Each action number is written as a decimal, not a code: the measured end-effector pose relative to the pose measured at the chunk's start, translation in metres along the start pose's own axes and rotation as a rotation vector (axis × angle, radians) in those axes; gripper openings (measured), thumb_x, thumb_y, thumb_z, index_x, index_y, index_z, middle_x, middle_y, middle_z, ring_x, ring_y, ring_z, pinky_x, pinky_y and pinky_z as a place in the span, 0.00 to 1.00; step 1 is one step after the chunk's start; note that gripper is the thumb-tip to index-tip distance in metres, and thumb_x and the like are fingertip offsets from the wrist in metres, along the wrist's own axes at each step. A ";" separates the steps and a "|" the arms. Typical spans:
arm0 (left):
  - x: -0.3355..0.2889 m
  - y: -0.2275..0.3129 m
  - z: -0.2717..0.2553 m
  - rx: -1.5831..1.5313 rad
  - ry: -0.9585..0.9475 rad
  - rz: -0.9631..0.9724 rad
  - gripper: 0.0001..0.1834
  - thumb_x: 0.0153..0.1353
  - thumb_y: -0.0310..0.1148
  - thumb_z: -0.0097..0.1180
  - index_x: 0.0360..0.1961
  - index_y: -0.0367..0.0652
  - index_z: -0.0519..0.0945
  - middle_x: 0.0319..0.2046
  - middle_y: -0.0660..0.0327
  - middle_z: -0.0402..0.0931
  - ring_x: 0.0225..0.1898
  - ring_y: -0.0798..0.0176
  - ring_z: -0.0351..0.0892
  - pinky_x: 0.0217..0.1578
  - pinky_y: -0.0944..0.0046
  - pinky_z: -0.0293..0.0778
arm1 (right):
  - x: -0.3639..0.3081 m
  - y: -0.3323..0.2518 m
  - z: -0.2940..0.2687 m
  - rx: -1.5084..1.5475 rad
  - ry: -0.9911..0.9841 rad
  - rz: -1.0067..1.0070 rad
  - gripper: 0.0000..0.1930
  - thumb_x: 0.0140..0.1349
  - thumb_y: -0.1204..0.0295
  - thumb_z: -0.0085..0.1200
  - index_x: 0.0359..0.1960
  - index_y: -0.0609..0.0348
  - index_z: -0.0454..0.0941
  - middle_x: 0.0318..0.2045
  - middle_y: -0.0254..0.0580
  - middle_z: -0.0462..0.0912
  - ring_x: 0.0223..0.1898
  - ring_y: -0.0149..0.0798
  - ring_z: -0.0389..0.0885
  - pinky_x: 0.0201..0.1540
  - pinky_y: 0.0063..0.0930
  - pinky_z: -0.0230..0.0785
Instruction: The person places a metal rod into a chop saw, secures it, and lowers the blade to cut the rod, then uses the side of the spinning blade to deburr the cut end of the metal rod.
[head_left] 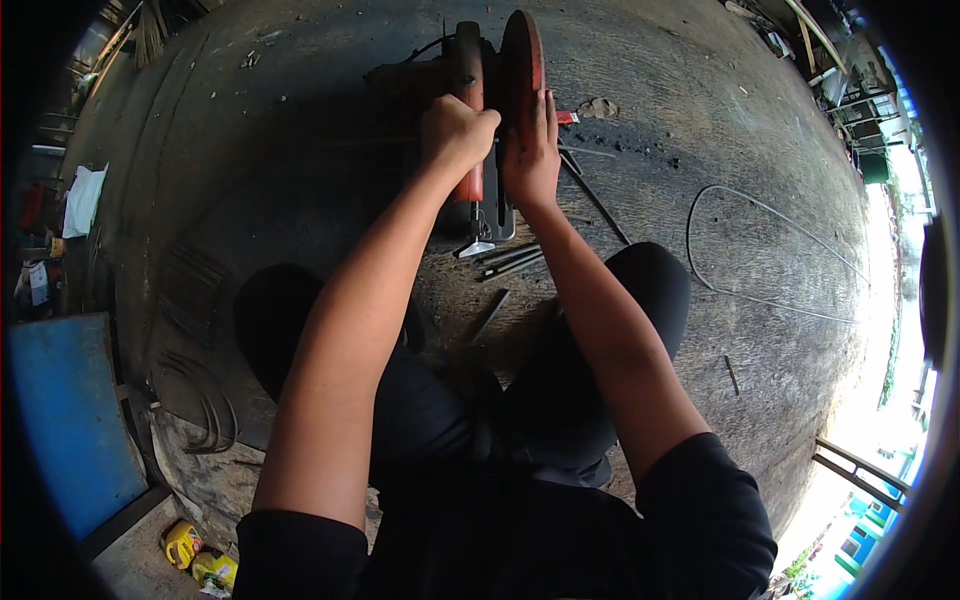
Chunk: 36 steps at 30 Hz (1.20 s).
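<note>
Black short sleeves (300, 555) end above my bare forearms. Beyond my knees (650, 290), my left hand (460, 130) grasps a long orange-red handle (469, 186); just right of it, my right hand (532, 155) rests straight-fingered against an upright, red round disc (535, 65). Near them, short dark metal bars (512, 265) lie on the worn floor (780, 150), with a thin wire loop (688, 235) farther right.

Daylight glares in white from the right, the floor (650, 70) dims leftward, and edges bow into black.
</note>
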<state>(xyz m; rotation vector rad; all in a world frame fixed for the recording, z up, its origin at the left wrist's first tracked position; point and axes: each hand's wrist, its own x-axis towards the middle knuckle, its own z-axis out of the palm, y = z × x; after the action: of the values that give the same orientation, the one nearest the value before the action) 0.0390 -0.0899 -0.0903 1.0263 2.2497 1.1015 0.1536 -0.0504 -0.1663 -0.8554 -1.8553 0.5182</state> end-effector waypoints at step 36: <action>-0.010 -0.008 0.007 0.021 0.064 0.019 0.18 0.41 0.36 0.57 0.22 0.25 0.79 0.22 0.35 0.76 0.33 0.39 0.81 0.35 0.51 0.77 | -0.012 0.002 0.001 -0.020 -0.020 0.029 0.32 0.61 0.76 0.48 0.68 0.55 0.52 0.64 0.65 0.56 0.61 0.65 0.61 0.56 0.44 0.66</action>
<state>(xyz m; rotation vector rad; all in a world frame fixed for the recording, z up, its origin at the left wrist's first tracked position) 0.0466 -0.0971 -0.1002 1.0362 2.3112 1.1360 0.1567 -0.0584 -0.1748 -0.8945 -1.8719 0.5287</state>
